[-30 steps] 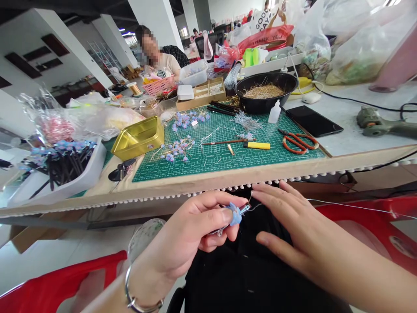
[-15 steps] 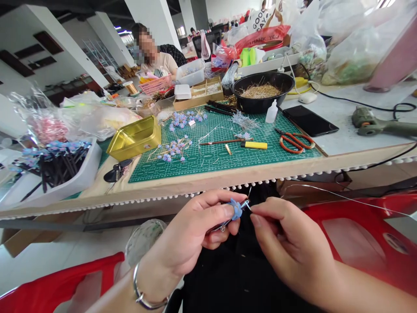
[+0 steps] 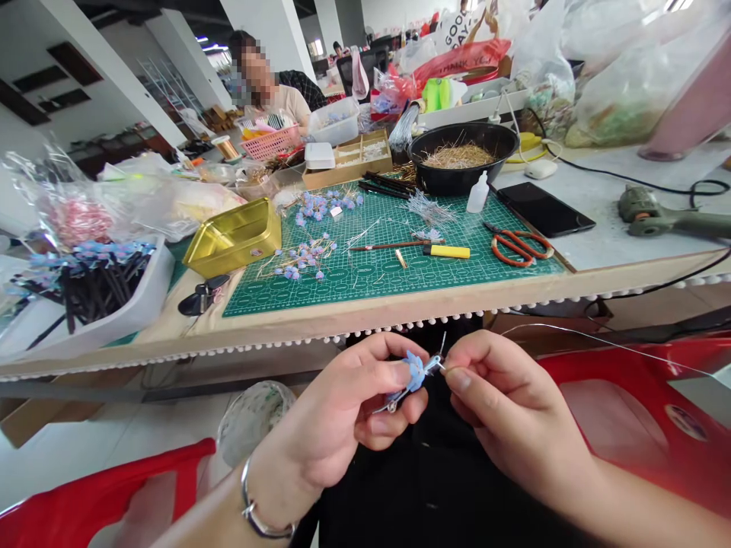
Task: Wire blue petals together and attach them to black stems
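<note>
My left hand (image 3: 365, 399), with a silver bangle at the wrist, pinches a small blue flower ornament (image 3: 416, 371) between thumb and fingers over my lap. A short stem juts from the ornament toward the right, and a small wire loop hangs under it. Close by, my right hand (image 3: 496, 380) has thumb and forefinger closed on a thin pale wire (image 3: 576, 332) at the stem's tip. The wire trails out behind that hand to the right edge. The rest of the ornament is hidden inside my left palm.
On the green cutting mat (image 3: 343, 285) lie blue flower sprigs (image 3: 300, 259), orange-handled scissors (image 3: 521, 247), a yellow lighter (image 3: 451, 251) and a white dropper bottle (image 3: 477, 194). A gold tin (image 3: 231, 240) and a white tray (image 3: 154, 281) stand left. A person (image 3: 285, 103) sits across the table.
Both hands have shifted slightly. The ornament is tipped a little, showing more of its stem and the wire end standing up. My right fingers have pinched in closer at the stem tip.
</note>
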The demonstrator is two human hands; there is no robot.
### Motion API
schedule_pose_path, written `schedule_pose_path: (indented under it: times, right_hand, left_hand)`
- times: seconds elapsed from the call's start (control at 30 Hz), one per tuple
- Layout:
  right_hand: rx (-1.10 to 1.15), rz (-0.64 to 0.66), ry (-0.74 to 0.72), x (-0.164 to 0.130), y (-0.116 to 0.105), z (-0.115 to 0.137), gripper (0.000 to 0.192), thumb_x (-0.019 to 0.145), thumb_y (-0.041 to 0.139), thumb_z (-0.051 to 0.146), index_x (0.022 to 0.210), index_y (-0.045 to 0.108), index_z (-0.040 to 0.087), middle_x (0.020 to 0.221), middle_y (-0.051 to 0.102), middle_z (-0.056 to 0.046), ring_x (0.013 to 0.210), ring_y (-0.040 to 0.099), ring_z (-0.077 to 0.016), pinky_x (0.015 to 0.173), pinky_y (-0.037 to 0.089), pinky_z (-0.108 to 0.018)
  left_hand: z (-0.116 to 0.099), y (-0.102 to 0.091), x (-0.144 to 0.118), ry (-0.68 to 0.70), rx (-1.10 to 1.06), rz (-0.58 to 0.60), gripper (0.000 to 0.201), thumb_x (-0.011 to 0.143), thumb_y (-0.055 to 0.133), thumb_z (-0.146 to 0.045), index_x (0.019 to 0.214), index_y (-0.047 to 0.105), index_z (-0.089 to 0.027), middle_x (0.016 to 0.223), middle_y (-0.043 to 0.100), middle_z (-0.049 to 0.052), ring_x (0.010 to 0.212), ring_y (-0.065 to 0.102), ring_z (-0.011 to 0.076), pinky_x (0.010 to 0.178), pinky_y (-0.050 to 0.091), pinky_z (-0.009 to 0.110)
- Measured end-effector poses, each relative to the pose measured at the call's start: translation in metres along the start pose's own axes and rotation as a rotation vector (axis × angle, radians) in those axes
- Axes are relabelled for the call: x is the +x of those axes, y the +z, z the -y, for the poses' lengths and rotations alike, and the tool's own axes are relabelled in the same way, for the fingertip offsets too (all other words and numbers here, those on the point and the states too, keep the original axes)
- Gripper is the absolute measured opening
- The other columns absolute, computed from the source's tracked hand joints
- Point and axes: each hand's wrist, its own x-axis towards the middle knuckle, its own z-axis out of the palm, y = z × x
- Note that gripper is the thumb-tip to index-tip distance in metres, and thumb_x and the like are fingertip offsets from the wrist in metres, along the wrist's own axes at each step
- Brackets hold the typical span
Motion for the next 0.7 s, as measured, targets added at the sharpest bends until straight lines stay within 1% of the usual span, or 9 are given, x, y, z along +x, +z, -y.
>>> schedule_pose_path:
  times: [0.03,0.13,0.23,0.37,0.47,0.5,0.57,0.63,0.7]
  right_hand:
    - [0.119,0.023,0.054,0.001,0.000,-0.003,0.015,0.091,0.062,0.028,0.079,0.058,0.021,0.058,0.042,0.007,0.048,0.031,-0.0066,0.042,0.024,-0.017]
    - [0.382,0.094,0.162,0.004,-0.001,-0.008,0.017,0.087,0.069,0.032,0.079,0.058,0.020,0.056,0.037,0.008,0.046,0.022,-0.0051,0.041,0.016,-0.017]
    - [0.476,0.156,0.210,0.007,-0.001,-0.009,0.015,0.085,0.072,0.030,0.087,0.059,0.022,0.057,0.039,0.009,0.046,0.019,-0.0046,0.041,0.015,-0.017]
    - [0.419,0.214,0.208,0.007,-0.005,-0.009,0.015,0.087,0.071,0.033,0.093,0.062,0.022,0.057,0.041,0.009,0.046,0.023,-0.0048,0.043,0.017,-0.017]
    - [0.321,0.163,0.180,0.005,-0.008,-0.009,0.015,0.088,0.070,0.033,0.091,0.062,0.020,0.060,0.046,0.007,0.050,0.028,-0.0060,0.046,0.020,-0.018]
    - [0.293,0.140,0.171,0.005,-0.009,-0.009,0.015,0.088,0.070,0.032,0.090,0.062,0.020,0.062,0.049,0.006,0.051,0.032,-0.0062,0.047,0.022,-0.018]
    - [0.276,0.137,0.169,0.004,-0.011,-0.009,0.015,0.089,0.068,0.033,0.091,0.061,0.020,0.064,0.056,0.004,0.052,0.043,-0.0075,0.048,0.029,-0.019]
    - [0.270,0.155,0.184,0.004,-0.011,-0.007,0.015,0.091,0.065,0.035,0.092,0.059,0.021,0.063,0.059,0.004,0.053,0.051,-0.0094,0.050,0.036,-0.020]
    - [0.222,0.128,0.177,0.004,-0.012,-0.004,0.017,0.091,0.065,0.036,0.090,0.059,0.021,0.061,0.058,0.004,0.053,0.052,-0.0092,0.052,0.040,-0.019]
  left_hand:
    - [0.001,0.000,0.001,-0.010,-0.015,0.007,0.003,0.087,0.059,-0.021,0.087,0.060,-0.018,0.063,0.058,0.000,0.043,0.030,0.0013,0.038,0.015,0.011]
    - [0.005,-0.001,0.001,-0.038,-0.063,0.043,0.011,0.087,0.059,-0.024,0.081,0.051,-0.018,0.063,0.058,0.000,0.043,0.029,0.0017,0.038,0.014,0.011]
    - [0.008,-0.001,0.001,-0.056,-0.093,0.078,0.012,0.087,0.058,-0.025,0.082,0.049,-0.019,0.062,0.057,-0.001,0.042,0.027,0.0018,0.037,0.015,0.011]
    - [0.010,0.000,0.001,-0.063,-0.122,0.127,0.008,0.085,0.056,-0.023,0.082,0.050,-0.018,0.061,0.056,-0.001,0.041,0.026,0.0012,0.036,0.016,0.010]
    - [0.014,0.000,0.005,-0.070,-0.136,0.150,0.007,0.085,0.054,-0.023,0.083,0.052,-0.017,0.061,0.055,-0.001,0.039,0.026,0.0006,0.036,0.018,0.010]
    - [0.016,0.000,0.006,-0.058,-0.130,0.151,0.006,0.085,0.054,-0.023,0.084,0.053,-0.017,0.061,0.056,0.000,0.038,0.028,0.0006,0.036,0.019,0.010]
    - [0.021,0.000,0.010,0.012,-0.089,0.155,0.012,0.087,0.051,-0.026,0.091,0.056,-0.016,0.062,0.060,0.003,0.039,0.042,0.0035,0.036,0.025,0.011]
    - [0.023,0.001,0.012,0.092,-0.020,0.163,0.023,0.091,0.047,-0.034,0.102,0.057,-0.016,0.073,0.067,0.008,0.054,0.061,0.0120,0.044,0.042,0.016]
    - [0.021,0.004,0.011,0.165,0.073,0.128,0.033,0.095,0.044,-0.041,0.111,0.057,-0.016,0.091,0.069,0.011,0.081,0.068,0.0190,0.064,0.055,0.027]
